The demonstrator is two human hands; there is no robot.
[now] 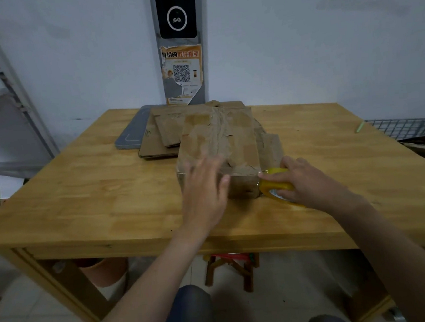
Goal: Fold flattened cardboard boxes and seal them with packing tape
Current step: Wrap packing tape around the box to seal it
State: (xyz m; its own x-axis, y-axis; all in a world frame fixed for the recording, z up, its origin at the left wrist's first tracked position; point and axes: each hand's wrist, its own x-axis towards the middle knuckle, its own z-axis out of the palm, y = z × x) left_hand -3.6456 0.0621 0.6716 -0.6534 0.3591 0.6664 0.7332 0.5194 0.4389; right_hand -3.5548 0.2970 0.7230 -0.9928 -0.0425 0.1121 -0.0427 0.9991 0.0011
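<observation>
Head view shows our left hand, fingers spread, over the closed cardboard box in the middle of the wooden table. At its 4 o'clock corner our right hand curls its fingers round the yellow tape roll.

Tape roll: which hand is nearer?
Right. The right hand grips the tape roll at the near right corner of the box; the left hand is open over its near left end.
</observation>
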